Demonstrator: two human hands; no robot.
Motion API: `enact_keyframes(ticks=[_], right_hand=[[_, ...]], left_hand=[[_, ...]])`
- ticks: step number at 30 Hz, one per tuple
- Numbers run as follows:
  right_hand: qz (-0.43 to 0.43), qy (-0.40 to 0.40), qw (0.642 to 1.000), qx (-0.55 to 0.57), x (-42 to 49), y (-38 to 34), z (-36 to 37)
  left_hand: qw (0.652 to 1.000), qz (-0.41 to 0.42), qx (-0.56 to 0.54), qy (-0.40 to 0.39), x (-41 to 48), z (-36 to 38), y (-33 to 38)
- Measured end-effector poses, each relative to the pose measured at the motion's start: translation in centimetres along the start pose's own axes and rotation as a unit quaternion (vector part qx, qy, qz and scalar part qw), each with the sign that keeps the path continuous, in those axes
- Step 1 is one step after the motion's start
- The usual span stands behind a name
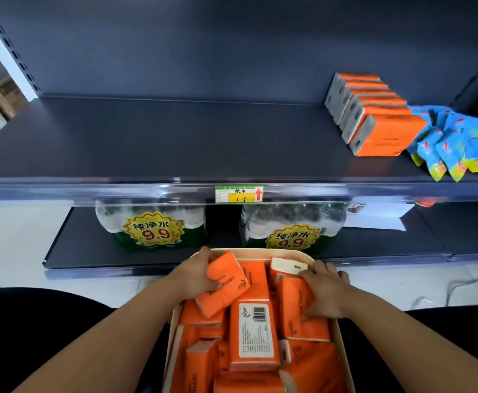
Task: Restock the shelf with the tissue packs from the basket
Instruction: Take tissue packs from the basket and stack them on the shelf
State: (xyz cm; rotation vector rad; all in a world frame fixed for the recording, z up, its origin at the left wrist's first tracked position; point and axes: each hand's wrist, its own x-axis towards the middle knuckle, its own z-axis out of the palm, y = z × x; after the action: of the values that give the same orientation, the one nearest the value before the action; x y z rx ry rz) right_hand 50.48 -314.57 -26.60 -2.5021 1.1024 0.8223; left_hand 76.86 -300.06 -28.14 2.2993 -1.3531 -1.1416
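Tissue packs (253, 333) in orange wrappers fill the cream basket (260, 251), which sits near, at the bottom centre, just in front of the lower shelf (90, 245). The packs lie jumbled, some flat and some on edge. One in the middle lies with its white barcode label facing up.

The left hand (195, 275) reaches into the far left corner of the basket and grips a tilted pack (226, 282). Its fingers curl over the pack's far edge and its thumb presses the near face. That pack lies across the ones beneath it. The right hand (327, 295) is at the far right side of the basket, with fingers and thumb wrapped round an upright pack (290, 302) that stands on edge among the rest. Just beyond it, a white-ended pack (287, 266) lies against the basket's far rim.

On the dark grey upper shelf (175, 137), toward the far right, a shelved row (374, 114) of the same orange packs stands on edge, one behind another from front to back. Touching its right side is a heap of blue snack packets (459, 143). A green and yellow price tag (239, 193) sits in the clear rail along the shelf's front edge, near the middle.

On the lower shelf stand a left water bundle (152, 225) and a right water bundle (291, 231). Each is shrink-wrapped and carries a yellow 9.9 sticker, and there is a gap between them. A white sheet (379, 218) lies to their right.
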Motion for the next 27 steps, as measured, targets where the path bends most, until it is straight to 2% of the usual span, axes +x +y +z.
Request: enact_keyframes(ticks=[9,12,15,17,21,27], right_hand=[[-0.091,-0.010,0.993,0.079,-1.3,-1.5,-2.5],[-0.150,-0.020,0.979,0.135,-2.0,-1.3,-4.2],[-0.190,-0.007,0.963,0.189,-3.0,-0.6,-6.4],[-0.220,0.007,0.937,0.272,-4.1,0.2,-7.9],[-0.243,0.056,0.839,0.483,-6.6,2.2,-11.2],[-0.256,0.224,0.746,0.572,-8.6,7.1,-15.3]], left_hand=[[0.998,0.053,-0.012,-0.021,-1.1,-1.7,2.0],[0.998,0.042,-0.021,-0.041,-1.1,-2.4,3.1],[0.995,0.076,-0.033,-0.054,-2.0,-3.7,5.2],[0.991,0.119,-0.041,-0.039,-2.7,-4.8,7.2],[0.976,0.217,-0.016,0.005,-3.8,-7.2,12.3],[0.937,0.329,-0.040,0.109,-2.1,-11.6,22.1]])
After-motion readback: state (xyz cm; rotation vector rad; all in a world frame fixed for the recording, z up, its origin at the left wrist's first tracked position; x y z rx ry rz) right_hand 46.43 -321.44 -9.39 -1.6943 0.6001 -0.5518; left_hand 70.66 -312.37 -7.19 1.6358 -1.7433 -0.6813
